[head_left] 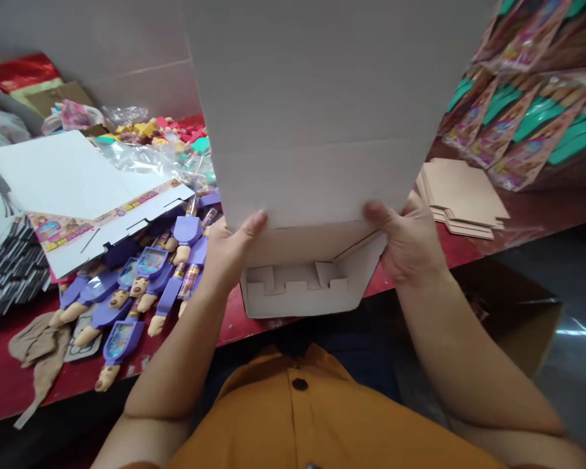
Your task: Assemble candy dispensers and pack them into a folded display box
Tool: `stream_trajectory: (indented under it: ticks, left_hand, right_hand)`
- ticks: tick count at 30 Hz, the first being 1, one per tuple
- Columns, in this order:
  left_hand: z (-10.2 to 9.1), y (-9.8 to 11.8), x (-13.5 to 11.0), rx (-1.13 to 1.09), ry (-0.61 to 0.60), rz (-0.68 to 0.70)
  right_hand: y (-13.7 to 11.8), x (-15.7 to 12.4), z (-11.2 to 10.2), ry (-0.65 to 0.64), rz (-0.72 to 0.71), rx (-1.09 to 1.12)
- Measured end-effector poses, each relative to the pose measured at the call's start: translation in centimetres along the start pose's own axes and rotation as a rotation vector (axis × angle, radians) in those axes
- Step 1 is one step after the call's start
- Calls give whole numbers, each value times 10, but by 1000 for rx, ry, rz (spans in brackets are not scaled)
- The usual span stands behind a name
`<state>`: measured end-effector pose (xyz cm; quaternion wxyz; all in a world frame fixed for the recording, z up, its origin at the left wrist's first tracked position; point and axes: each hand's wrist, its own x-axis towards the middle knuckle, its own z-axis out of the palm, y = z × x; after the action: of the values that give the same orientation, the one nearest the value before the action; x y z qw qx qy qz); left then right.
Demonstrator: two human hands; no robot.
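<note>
Both my hands grip a white cardboard display box (pixel 303 130) held up in front of me, its tall panel rising out of view at the top. My left hand (pixel 229 251) holds its lower left edge, thumb on the front. My right hand (pixel 405 244) holds the opposite edge, with the thumb on the panel. Below the panel, a die-cut inner cardboard tray (pixel 295 283) with notched tabs shows in the box's base. Just left of my left hand lie several purple toys with clear windows (pixel 149 273) on the red table (pixel 254 322).
A printed white card (pixel 97 208) lies beyond the toys, with plastic bags and colored pieces (pixel 151 140) behind it. A stack of flat kraft cards (pixel 461 198) and printed teal packets (pixel 517 111) lie right. An open carton (pixel 508 306) stands below the table's right edge.
</note>
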<state>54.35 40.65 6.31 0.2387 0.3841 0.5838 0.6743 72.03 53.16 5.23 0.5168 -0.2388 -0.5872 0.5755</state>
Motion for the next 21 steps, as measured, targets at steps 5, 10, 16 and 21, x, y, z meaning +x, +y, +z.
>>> stream_trajectory:
  ticks: [5, 10, 16, 21]
  left_hand:
    - [8, -6, 1, 7, 83, 77]
    - [17, -2, 5, 33, 103, 88]
    - [43, -11, 21, 29, 79, 217]
    - [55, -39, 50, 66, 67, 174]
  right_hand:
    - [0, -6, 3, 101, 149, -17]
    - [1, 1, 0, 124, 190, -66]
    - [-10, 20, -20, 185, -181, -239]
    - [6, 36, -38, 116, -246, -639]
